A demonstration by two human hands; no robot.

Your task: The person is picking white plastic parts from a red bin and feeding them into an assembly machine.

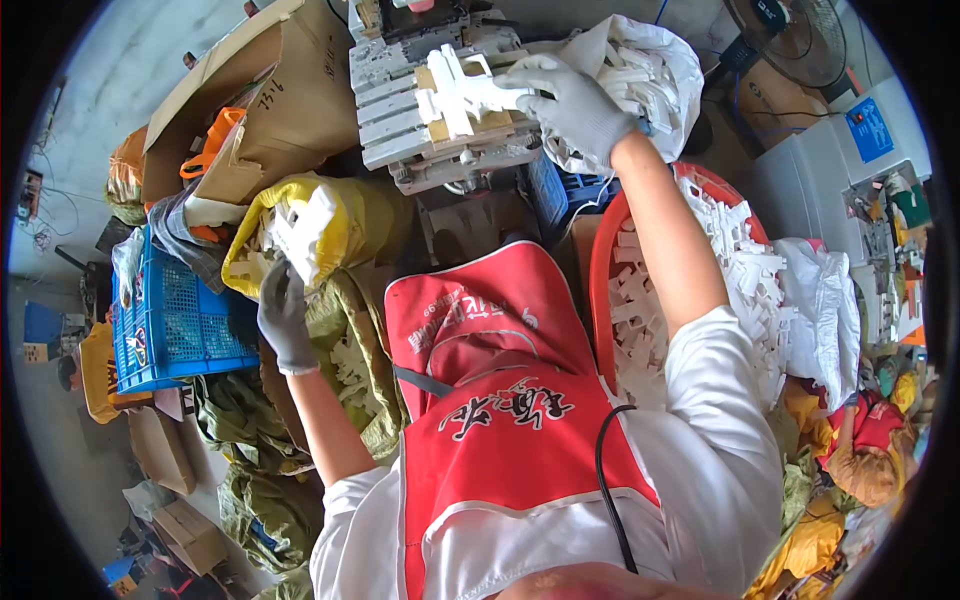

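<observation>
White part (458, 90) sits pinched in right grip (582, 103); left grip (286, 318), unclear, adjoins yellow sack (368, 222).

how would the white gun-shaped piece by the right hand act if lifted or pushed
The white gun-shaped piece is probably stiff, given its crisp outline. It looks like plastic with an opening, so likely light for its size. Lying flat, it seems more apt to slide than roll.

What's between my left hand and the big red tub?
In the head view, the open olive sack, then the red apron, lie between your left hand and the red tub.
</observation>
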